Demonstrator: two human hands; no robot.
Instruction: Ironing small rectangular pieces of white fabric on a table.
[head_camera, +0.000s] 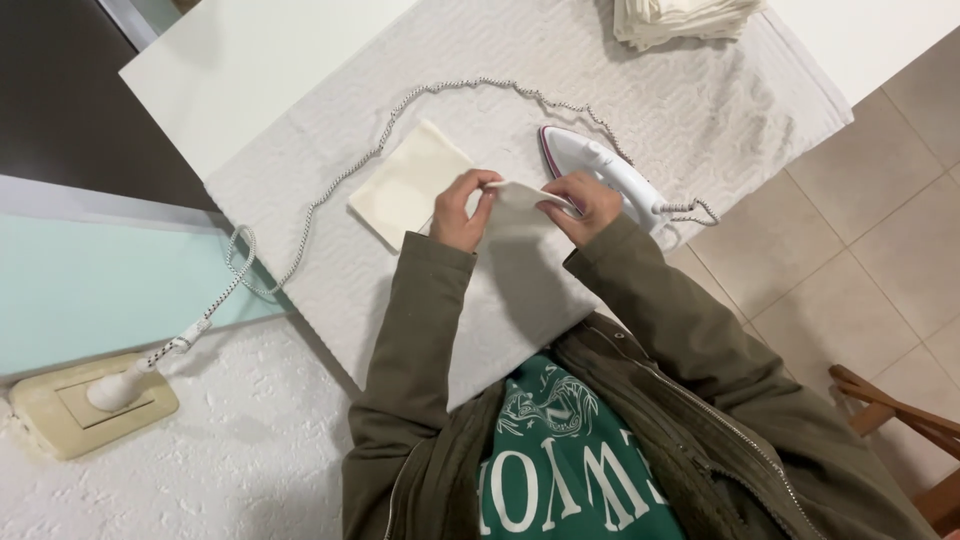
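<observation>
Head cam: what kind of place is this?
Likely a home ironing spot: an iron stands on a padded white cover, its cord runs to a wall socket, and folded cloths are stacked nearby.

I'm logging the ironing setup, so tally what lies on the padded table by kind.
Loose cream cloths: 2, one flat, one held in both hands
Stack of folded cloths: 1
Iron: 1
Braided cord: 1
Total: 5

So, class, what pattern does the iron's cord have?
The cord is white with fine dark speckles, a braided look; the head view shows it.
</observation>
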